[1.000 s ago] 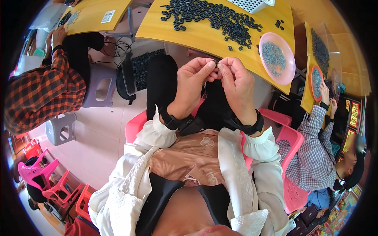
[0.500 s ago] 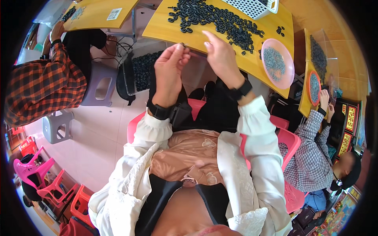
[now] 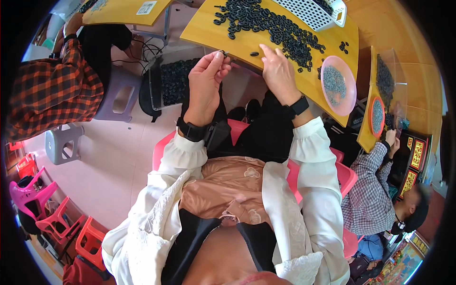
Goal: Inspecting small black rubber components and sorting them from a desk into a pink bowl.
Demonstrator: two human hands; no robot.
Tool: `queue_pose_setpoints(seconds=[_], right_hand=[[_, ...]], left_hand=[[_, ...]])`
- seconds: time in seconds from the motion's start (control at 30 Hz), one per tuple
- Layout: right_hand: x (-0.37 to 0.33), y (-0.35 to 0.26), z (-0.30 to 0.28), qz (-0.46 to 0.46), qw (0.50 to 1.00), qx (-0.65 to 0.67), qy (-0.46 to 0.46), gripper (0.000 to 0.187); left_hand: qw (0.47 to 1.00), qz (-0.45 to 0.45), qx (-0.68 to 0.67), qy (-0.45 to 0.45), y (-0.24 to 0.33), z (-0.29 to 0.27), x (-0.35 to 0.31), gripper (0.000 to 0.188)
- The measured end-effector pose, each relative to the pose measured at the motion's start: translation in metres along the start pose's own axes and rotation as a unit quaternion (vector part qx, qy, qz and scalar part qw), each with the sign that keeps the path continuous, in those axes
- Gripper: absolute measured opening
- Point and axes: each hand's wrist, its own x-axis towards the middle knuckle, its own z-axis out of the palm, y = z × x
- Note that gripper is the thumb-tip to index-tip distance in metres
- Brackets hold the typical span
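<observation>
My left hand (image 3: 205, 80) is raised just off the near edge of the yellow table (image 3: 202, 31), thumb and fingers pinching a small dark piece (image 3: 224, 53), mostly hidden by the fingertips. To its right, my right hand (image 3: 281, 76) hangs over the table edge with fingers stretched out and nothing visible in them. One loose black oval piece (image 3: 254, 53) lies on the tabletop close to its fingertips. Beyond spreads a pile of similar black oval pieces (image 3: 280, 31). A pink bowl (image 3: 350, 88) holding small silvery metal pieces (image 3: 334, 84) stands right of my right hand.
A white perforated basket (image 3: 311, 18) is at the back. Below the table's left end sits a clear bin (image 3: 153, 85) of black pieces. Co-workers in a checked orange shirt (image 3: 52, 90) and a grey checked shirt (image 3: 373, 194) sit either side. Stools (image 3: 61, 145) stand on the left.
My right hand has shifted slightly right and down, away from my left hand. A loose oval piece now shows by its fingertips. My left hand keeps its pinch; the whole view has shifted slightly.
</observation>
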Motion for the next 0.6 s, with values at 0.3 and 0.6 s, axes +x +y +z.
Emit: queue_pose_setpoints(seconds=[0.3,0.6], right_hand=[[0.004,0.024,-0.007,0.023,0.993,0.102,0.048,0.026],[0.011,0.018,-0.003,0.008,0.995,0.076,0.067,0.025]], left_hand=[[0.992,-0.115,-0.047,-0.007,-0.035,-0.018,0.015,0.016],[0.979,-0.182,-0.089,-0.019,-0.048,-0.021,0.013,0.016]])
